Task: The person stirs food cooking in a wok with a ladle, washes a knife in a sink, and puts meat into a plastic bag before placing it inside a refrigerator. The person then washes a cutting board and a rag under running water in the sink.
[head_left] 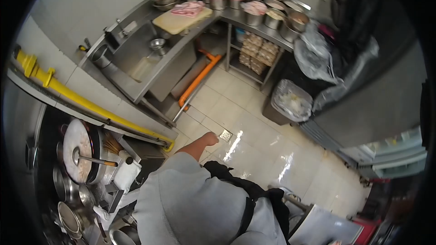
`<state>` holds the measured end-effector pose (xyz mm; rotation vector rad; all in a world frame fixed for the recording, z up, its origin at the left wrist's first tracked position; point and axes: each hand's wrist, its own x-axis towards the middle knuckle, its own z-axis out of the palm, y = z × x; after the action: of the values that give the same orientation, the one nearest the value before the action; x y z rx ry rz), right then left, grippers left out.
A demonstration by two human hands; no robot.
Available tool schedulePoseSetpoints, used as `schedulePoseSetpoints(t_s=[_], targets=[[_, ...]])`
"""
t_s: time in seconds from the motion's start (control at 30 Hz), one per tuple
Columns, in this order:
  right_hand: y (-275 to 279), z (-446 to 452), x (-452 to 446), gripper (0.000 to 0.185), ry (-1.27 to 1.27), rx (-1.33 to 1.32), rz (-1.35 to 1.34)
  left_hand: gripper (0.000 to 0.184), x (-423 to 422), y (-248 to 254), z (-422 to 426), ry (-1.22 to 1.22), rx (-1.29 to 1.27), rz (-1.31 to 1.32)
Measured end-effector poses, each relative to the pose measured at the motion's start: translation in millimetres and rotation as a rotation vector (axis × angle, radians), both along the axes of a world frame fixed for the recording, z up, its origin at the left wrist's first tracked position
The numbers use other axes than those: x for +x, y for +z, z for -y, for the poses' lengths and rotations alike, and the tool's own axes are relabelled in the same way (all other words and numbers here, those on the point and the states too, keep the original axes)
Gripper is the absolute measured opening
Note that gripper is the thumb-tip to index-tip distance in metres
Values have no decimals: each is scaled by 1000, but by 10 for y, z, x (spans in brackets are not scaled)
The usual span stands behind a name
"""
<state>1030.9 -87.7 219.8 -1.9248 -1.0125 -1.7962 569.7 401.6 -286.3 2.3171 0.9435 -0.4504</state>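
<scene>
My left hand hangs below a grey sleeve, curled in a loose fist with nothing seen in it. It is apart from everything, over the tiled floor beside a small floor drain. Black apron cloth lies across my front. Out of view is my right hand. To the left, a wok of whitish, bubbling liquid sits on the stove, with a ladle resting in it.
A metal sink and a cutting board with raw meat stand at the back. Several metal pots line the corner counter. A lined bin stands right. Yellow pipe and orange pipe run along the left side.
</scene>
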Motion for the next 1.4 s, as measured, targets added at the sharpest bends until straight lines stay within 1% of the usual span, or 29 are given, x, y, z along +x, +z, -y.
schedulePoseSetpoints(t_s=[0.03, 0.13, 0.17, 0.2, 0.23, 0.27, 0.37, 0.4, 0.47, 0.5, 0.57, 0.6, 0.63, 0.67, 0.7, 0.77, 0.83, 0.87, 0.9, 0.93, 0.97, 1.0, 1.07, 1.13, 1.17, 1.2, 1.27, 1.33, 1.4], targets=[[-120, -277, 176, 50, 11, -11, -68, 44, -16, 58, -111, 32, 12, -5], [-509, -1336, 335, 47, 64, -93, -265, 42, -242, 98, -361, 350, -44, 119], [-660, -1632, 257, 47, 273, 14, -732, 40, -306, 90, -429, 388, -85, 184], [-764, -1778, 317, 48, 161, -201, -645, 39, -345, 53, -428, 418, -133, 249], [-872, -2097, 231, 48, 283, -230, -668, 36, -402, 667, -440, 653, -166, 288], [-939, -2371, 188, 48, 391, -261, -689, 36, -443, 928, -443, 658, -180, 282], [-987, -3152, 107, 46, 362, -381, -723, 33, -631, 1225, -635, 1030, -339, 534], [-1023, -3395, 98, 46, 364, -387, -730, 33, -718, 1250, -715, 1035, -341, 525], [-1099, -3922, 148, 46, 455, -362, -986, 34, -869, 1313, -986, 1128, -290, 592], [-1163, -4196, 180, 46, 459, -361, -990, 34, -947, 1331, -1113, 1131, -284, 590], [-1321, -4743, 276, 42, 609, -314, -975, 35, -1102, 1447, -1366, 1102, -81, 593], [-1451, -5016, 367, 42, 616, -314, -974, 35, -1177, 1566, -1409, 1107, -21, 506], [-1605, -5408, 473, 40, 684, -267, -1149, 35, -1232, 1811, -1529, 1113, 53, 430], [-1754, -5794, 542, 38, 751, -223, -1328, 35, -1363, 1792, -1601, 1159, 33, 399], [-1865, -6211, 554, 36, 811, -274, -1376, 35, -1485, 1759, -1628, 1206, 8, 361], [-1998, -7130, 362, 31, 933, -377, -1454, 36, -1545, 2175, -1705, 1301, -31, 354], [-2142, -7978, -133, 26, 1092, -451, -1567, 31, -1592, 2350, -1702, 1482, 1, 447], [-2090, -8344, -478, 27, 1113, -576, -1504, 30, -1704, 2254, -1703, 1590, -34, 557], [-1983, -8632, -818, 32, 971, -853, -1406, 29, -1750, 2128, -1725, 1696, -78, 671], [-1978, -8843, -1191, 35, 1014, -949, -1348, 29, -1680, 2220, -1786, 1792, -143, 736], [-2122, -9111, -1487, 36, 1166, -1078, -1413, 30, -1642, 2449, -1876, 1886, -204, 801], [-2203, -9278, -1800, 40, 1285, -1196, -1303, 30, -1636, 2534, -1973, 1875, -211, 805], [-1971, -9540, -2457, 44, 1276, -1557, -1277, 35, -1672, 2696, -2179, 1931, -370, 1183], [-2559, -9879, -2813, 46, 1232, -1757, -1086, 35, -1717, 3020, -2566, 1858, -406, 1262], [-2661, -9948, -2950, 47, 1135, -1813, -1015, 35, -1786, 3188, -2832, 1795, -446, 1347], [-2758, -9944, -3043, 48, 1022, -1864, -962, 35, -1889, 3345, -3084, 1730, -503, 1301], [-3157, -9840, -3081, 49, 973, -1834, -1117, 37, -2092, 3584, -3700, 1429, -381, 1411], [-3336, -9552, -2904, 51, 930, -1823, -1337, 39, -2368, 3597, -4318, 1378, -629, 1701], [-3568, -9184, -2485, 47, 831, -1850, -1393, 41, -2976, 3070, -5182, 1684, -463, 1060]])
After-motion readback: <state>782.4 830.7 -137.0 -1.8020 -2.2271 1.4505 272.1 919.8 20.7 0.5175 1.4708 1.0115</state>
